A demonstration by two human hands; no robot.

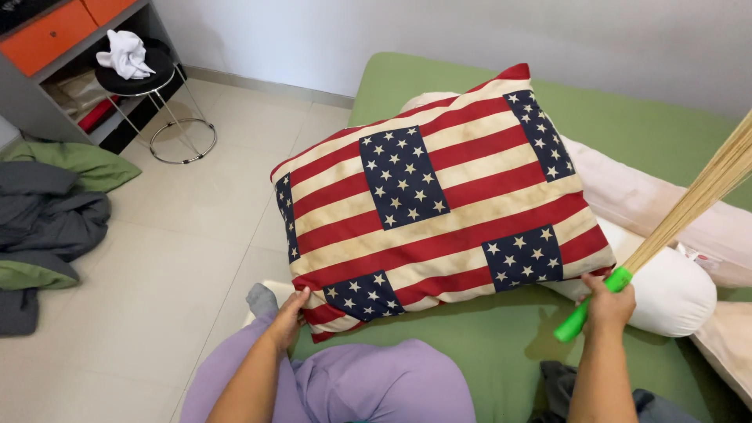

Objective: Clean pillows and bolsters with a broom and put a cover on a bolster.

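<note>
Big pillow (439,204) with red and cream stripes and navy star patches fills the centre of the frame, propped tilted on the green bed sheet (470,345), its upper edge leaning back toward the pale pink bolster (666,204) and a white pillow (674,290) at right. Left hand (288,317) at lower centre-left pinches the pillow's bottom-left corner, fingers curled under the edge, thumb on top: closed on fabric, not a hard squeeze. Right hand (607,305) at lower right is clenched round the green handle (591,305) of a stick broom (697,200) whose straw-coloured bristle bundle runs up to the right edge of the frame; its base is touching or just beside the pillow's lower-right corner, cannot tell which. Pillow looks soft, plump and light for its bulk, will sag and fold if held by one corner only; cover is matte cloth, not slippery, nothing fragile. Best hold is a corner or seam edge, or a flat palm under the bottom edge. Broom looks light, with a stiff handle and springy bristles. Upper left: round black stool (141,78) with a white cloth (125,53), grey and green bedding (47,211) heaped on the tile floor (180,258) at left.
</note>
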